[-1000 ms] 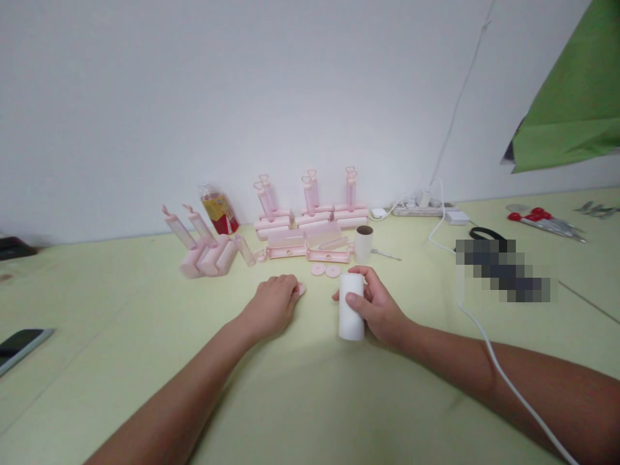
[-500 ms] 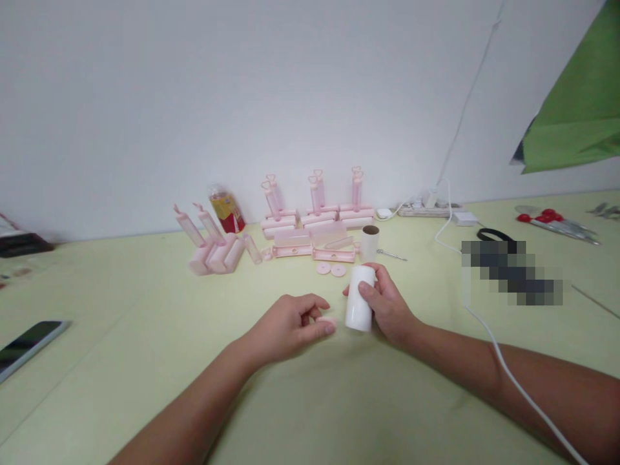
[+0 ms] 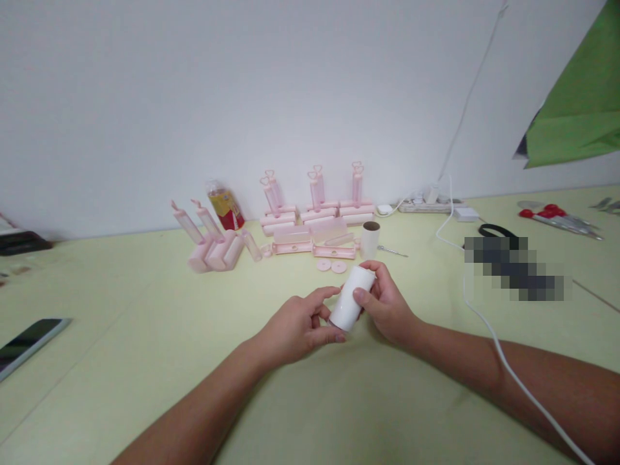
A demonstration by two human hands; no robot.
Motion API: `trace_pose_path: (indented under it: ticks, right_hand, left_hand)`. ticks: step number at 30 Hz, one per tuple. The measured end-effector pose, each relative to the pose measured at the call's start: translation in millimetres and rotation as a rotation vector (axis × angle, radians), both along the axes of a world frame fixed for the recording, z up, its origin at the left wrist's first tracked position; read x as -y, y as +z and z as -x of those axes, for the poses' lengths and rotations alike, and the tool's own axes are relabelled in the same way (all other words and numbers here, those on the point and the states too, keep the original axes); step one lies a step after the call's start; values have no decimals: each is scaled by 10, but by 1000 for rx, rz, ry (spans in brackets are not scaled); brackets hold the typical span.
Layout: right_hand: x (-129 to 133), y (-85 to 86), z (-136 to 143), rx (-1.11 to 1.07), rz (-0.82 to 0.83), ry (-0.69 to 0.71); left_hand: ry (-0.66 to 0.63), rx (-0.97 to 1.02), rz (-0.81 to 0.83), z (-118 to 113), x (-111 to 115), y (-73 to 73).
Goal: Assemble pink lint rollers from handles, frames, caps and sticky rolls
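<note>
My right hand [image 3: 387, 303] is wrapped round a white lint-roller refill roll [image 3: 352, 300], thumb on its near side. The roll is tilted, its lower end toward the left. My left hand [image 3: 310, 326] is closed at that lower end, thumb beneath and index finger along the side. A small pink disc in its fingers is mostly hidden there by the roll and fingers. Beyond my hands lie two pink discs [image 3: 331, 266] with centre holes and two open pink roller holders [image 3: 334, 252]. A second roll [image 3: 371, 241] stands upright, its brown core showing.
Several pink lint rollers with heart-shaped loops [image 3: 317, 194] stand along the wall, more [image 3: 216, 248] at the left near a yellow-red package [image 3: 226, 206]. A phone [image 3: 29, 345] lies left. A small screwdriver-like tool [image 3: 393, 250], power strip [image 3: 431, 205] and scissors [image 3: 557, 216] are right; a white cable [image 3: 489, 329] crosses my right arm.
The roll has tipped, its lower end swinging left to meet my left hand. My left hand has moved slightly right with the pink disc, now at the roll's end.
</note>
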State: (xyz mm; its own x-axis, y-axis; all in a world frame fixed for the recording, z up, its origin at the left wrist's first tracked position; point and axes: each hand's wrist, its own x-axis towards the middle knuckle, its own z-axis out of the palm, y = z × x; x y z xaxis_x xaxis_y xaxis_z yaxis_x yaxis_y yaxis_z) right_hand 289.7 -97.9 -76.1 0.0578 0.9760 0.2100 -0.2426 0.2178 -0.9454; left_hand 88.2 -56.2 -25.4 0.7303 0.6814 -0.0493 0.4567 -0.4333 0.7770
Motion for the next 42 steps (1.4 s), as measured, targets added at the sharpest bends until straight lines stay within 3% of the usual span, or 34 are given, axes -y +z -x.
trace_pose_path:
  ticks: [9, 18, 21, 25, 29, 36, 42]
  right_hand:
    - [-87, -39, -34, 3, 98, -31]
    - [-43, -57, -35, 89, 50, 8]
    - [0, -51, -72, 252, -64, 14]
    - [68, 12, -120, 656, -304, -29]
    - [100, 57, -118, 940, -390, -108]
    - [91, 67, -132, 848, -541, -136]
    - [139, 111, -158, 733, -588, -108]
  left_hand:
    - [110, 250, 296, -83, -29, -162]
    - [61, 231, 482, -99, 0, -93]
    - [47, 258, 548, -92, -8, -72]
    - [-2, 276, 587, -82, -7, -58]
    - [-56, 286, 596, -92, 34, -59]
    - [-155, 389, 638, -69, 123, 0]
    - [-190, 330, 563, -46, 185, 21]
